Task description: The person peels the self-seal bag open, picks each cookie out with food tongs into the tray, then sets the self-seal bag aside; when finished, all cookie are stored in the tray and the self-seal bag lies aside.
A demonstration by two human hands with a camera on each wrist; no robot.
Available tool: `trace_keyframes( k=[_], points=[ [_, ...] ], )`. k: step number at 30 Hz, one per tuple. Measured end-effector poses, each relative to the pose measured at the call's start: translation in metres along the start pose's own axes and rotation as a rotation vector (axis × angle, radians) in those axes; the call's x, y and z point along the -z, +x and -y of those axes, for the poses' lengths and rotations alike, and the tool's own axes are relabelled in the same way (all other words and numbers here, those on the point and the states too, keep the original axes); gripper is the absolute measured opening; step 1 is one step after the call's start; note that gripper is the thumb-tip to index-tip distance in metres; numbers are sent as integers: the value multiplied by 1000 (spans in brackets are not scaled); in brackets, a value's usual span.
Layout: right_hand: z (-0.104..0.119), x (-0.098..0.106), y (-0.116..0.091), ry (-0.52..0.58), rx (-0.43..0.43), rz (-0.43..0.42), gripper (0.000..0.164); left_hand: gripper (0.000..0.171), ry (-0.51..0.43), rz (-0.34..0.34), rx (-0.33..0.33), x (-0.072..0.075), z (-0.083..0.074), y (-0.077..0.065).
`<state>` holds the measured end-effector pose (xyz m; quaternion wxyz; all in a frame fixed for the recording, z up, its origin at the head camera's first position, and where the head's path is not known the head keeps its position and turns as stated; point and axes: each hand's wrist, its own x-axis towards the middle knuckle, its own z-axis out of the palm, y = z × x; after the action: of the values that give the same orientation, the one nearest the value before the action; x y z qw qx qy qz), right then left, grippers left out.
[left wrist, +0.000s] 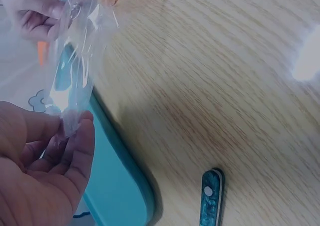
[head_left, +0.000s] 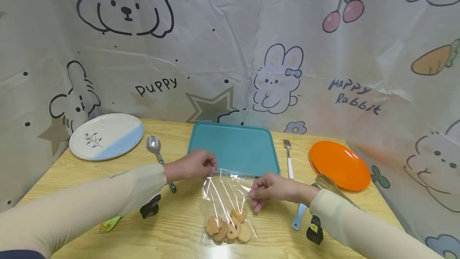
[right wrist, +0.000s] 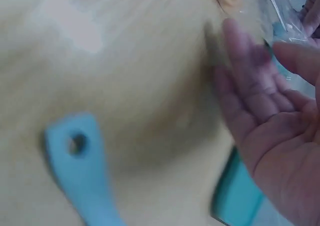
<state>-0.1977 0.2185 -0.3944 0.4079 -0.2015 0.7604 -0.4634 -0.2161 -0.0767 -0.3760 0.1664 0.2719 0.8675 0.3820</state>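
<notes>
A clear plastic bag (head_left: 224, 195) with several round cookies (head_left: 230, 229) in its lower part is on the table near me. My left hand (head_left: 194, 165) pinches the bag's top left corner between thumb and fingers, as the left wrist view shows. My right hand (head_left: 271, 189) is right at the bag's right edge, fingers loosely bent. In the right wrist view its thumb stands apart from the fingers (right wrist: 250, 90), with no plastic between them. Behind the bag lies a teal tray (head_left: 233, 143), overlapped by its top edge.
To the left are a white and blue plate (head_left: 108, 137), a spoon (head_left: 153, 145) and a green item (head_left: 111, 224) partly under my arm. To the right lie a fork (head_left: 289, 159), an orange plate (head_left: 339, 165), a light blue handle (head_left: 299, 217) and a brownish transparent object (head_left: 332, 187) behind my sleeve.
</notes>
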Motion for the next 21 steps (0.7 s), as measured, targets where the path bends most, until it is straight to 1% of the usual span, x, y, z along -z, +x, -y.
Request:
trace_keyframes(
  k=[3, 6, 8, 10, 12, 15, 16, 18, 21],
  points=[
    [10, 8, -2, -77, -53, -43, 25, 11, -16, -8, 10, -1, -1, 1],
    [23, 20, -2, -193, -81, -145, 33, 11, -47, -14, 21, -3, -2, 1],
    [33, 25, 1, -259, -68, -203, 37, 10, -69, -15, 22, -4, -3, 1],
    [42, 24, 8, -320, -18, -226, 35, 10, -97, -18, 18, -6, -4, 2],
    [49, 20, 18, -362, 46, -201, 29, 8, -120, -26, 17, -8, -5, 3],
    [55, 11, 32, -389, 138, -132, 19, 6, -158, -42, 21, -13, -6, 4],
    [56, 8, 36, -395, 160, -109, 18, 8, -179, -46, 25, -14, -6, 3],
    [56, 4, 43, -378, 183, -74, 17, 17, -230, -56, 48, -17, -5, 1],
    [55, 3, 48, -356, 194, -69, 16, 32, -318, -68, 100, -23, -3, -6]
  ],
)
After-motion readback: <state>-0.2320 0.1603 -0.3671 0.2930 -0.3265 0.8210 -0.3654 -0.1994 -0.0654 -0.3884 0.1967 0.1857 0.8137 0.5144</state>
